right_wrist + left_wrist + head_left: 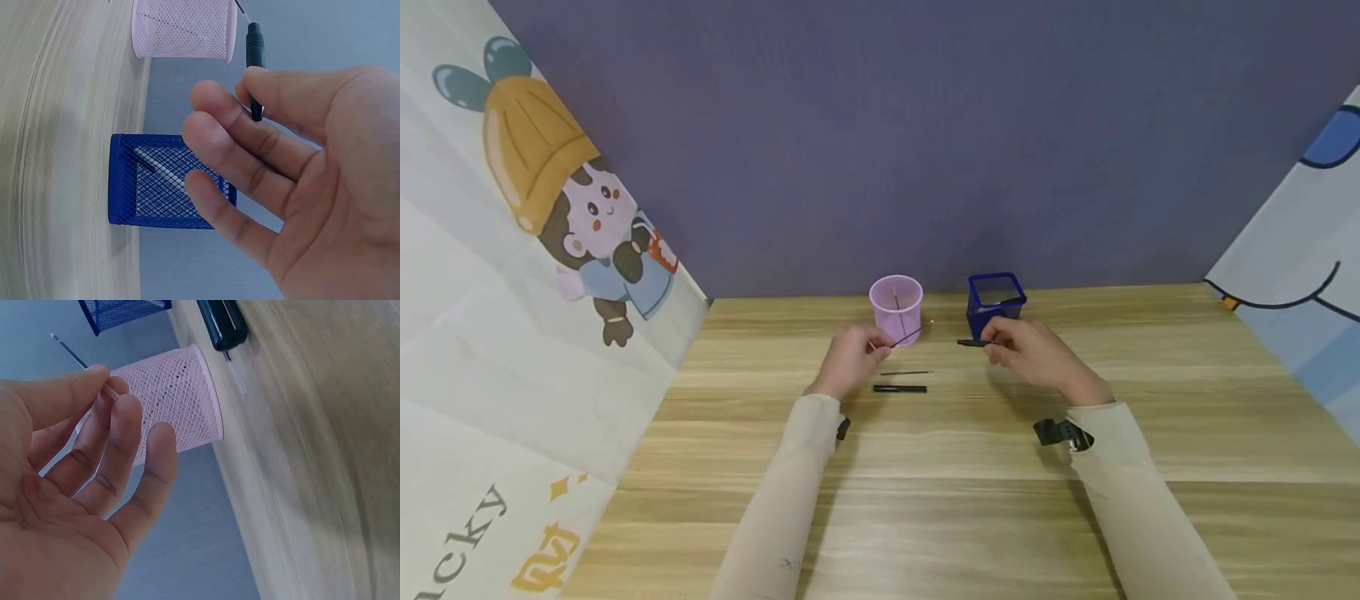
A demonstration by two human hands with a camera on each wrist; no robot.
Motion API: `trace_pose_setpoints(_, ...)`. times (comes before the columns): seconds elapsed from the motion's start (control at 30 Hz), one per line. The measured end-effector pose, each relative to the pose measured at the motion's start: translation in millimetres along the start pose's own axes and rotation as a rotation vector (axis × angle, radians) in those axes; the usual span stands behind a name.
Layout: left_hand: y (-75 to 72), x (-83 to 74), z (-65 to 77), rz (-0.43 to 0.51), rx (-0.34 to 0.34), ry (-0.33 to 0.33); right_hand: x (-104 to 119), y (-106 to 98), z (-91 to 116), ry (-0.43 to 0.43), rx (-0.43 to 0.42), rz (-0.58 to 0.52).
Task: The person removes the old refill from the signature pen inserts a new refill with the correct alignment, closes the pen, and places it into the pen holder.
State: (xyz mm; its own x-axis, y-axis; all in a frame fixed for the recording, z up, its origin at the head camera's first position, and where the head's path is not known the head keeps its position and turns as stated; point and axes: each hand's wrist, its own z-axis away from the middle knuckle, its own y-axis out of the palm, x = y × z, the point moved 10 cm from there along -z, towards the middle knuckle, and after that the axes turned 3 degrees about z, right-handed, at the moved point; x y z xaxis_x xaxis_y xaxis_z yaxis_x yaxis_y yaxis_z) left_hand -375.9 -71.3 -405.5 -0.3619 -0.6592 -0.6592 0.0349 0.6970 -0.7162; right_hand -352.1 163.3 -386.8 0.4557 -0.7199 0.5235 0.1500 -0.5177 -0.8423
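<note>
left hand (846,360) pinching thin dark rod (70,352) | right hand (1030,354) pinching tapered black tube (255,53) | round pink mesh cup (175,47) | square blue mesh cup (116,181) | streaked wood-grain table (955,517) | flat grey-blue backdrop (925,150)

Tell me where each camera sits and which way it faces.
Head: on the head, facing forward and down at the table; left hand, right hand and sleeves show.
Left wrist: on that wrist, facing the pink cup; only the left hand shows.
Right wrist: on that wrist, facing the blue cup; only the right hand shows.
Wrist views share the pink cup and blue cup.
</note>
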Motion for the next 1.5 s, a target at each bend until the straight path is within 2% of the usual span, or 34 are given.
trace_pose_setpoints(0.47,19.4,6.2,1.5,0.054,0.071,-0.021,1.9,-1.8,-0.4,0.014,0.003,0.009)
trace_pose_setpoints(0.63,27.1,8.7,1.4,0.049,0.091,-0.001,1.1,-1.6,-0.3,0.010,0.002,0.011)
trace_pose_setpoints(0.93,28.7,9.1,1.6,0.035,0.094,0.050,0.5,-0.3,-0.4,0.010,0.002,0.002)
trace_pose_setpoints(1.5,35.3,6.0,3.3,-0.045,0.145,0.072,-0.8,0.6,-0.4,0.016,0.002,0.012)
